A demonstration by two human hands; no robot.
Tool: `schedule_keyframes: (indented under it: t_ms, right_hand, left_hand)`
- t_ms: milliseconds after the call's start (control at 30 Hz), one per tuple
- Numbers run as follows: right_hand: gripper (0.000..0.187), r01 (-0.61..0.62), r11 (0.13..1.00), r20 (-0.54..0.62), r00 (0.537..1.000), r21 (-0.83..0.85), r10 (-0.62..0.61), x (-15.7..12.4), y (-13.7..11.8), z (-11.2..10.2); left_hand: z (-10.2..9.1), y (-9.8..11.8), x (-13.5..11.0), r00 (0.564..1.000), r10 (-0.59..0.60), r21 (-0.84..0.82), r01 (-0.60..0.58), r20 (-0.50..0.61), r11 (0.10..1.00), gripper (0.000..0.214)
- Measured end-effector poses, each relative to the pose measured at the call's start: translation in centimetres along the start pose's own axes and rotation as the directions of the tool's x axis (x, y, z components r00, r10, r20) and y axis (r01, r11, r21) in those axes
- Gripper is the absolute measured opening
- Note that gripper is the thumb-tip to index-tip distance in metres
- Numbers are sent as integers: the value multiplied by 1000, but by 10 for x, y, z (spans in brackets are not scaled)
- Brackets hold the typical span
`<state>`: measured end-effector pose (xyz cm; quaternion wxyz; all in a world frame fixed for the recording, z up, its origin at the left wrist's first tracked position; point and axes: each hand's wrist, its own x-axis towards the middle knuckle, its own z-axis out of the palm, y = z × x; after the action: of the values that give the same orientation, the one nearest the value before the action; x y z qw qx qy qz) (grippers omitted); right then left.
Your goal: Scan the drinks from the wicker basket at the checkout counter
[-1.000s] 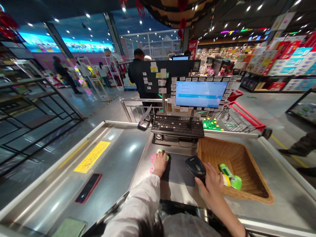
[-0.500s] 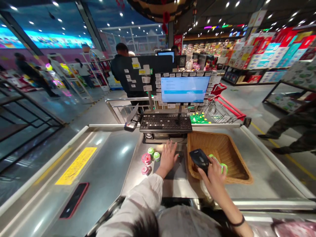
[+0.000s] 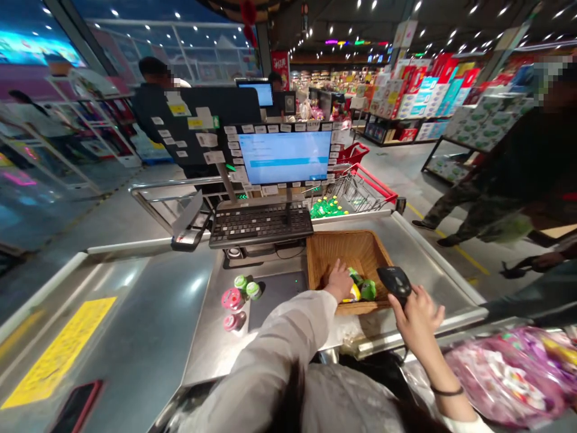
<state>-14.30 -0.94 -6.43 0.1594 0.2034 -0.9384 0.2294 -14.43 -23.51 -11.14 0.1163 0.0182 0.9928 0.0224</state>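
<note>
My left hand (image 3: 339, 279) reaches into the wicker basket (image 3: 325, 249) and rests on the green and yellow packages (image 3: 363, 288) lying in it; its fingers curl over them. My right hand (image 3: 417, 308) grips a black handheld barcode scanner (image 3: 394, 281) just right of the basket. Several small pink and green cups (image 3: 237, 294) stand on the steel counter (image 3: 157, 337) left of the dark scan plate (image 3: 274, 291).
A keyboard (image 3: 260, 224) and a monitor (image 3: 285, 156) stand behind the basket. A red shopping cart (image 3: 360, 186) is beyond the counter. A phone (image 3: 74, 406) lies at the lower left. A pink bag (image 3: 509, 373) is at the right. People stand at right and behind.
My left hand left the cups and scan plate and moved right into the basket onto the green packages. My right hand with the scanner shifted right. The view turned right.
</note>
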Motion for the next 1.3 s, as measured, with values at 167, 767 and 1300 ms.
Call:
schedule_keyframes:
  t_ms: [167, 767, 1300]
  right_hand:
    - [72, 0, 1000, -1, 1000, 16, 0, 1, 3, -3]
    - [64, 192, 959, 17, 980, 209, -200, -4, -40, 9]
    - [56, 393, 789, 153, 845, 473, -513, -42, -171, 12]
  left_hand:
    - [21, 7, 22, 980, -136, -21, 141, 143, 990, 66]
    - [-77, -50, -100, 791, -265, -87, 262, -551, 961, 54]
    - [-52, -103, -253, 552, -418, -169, 445, -721, 879, 47]
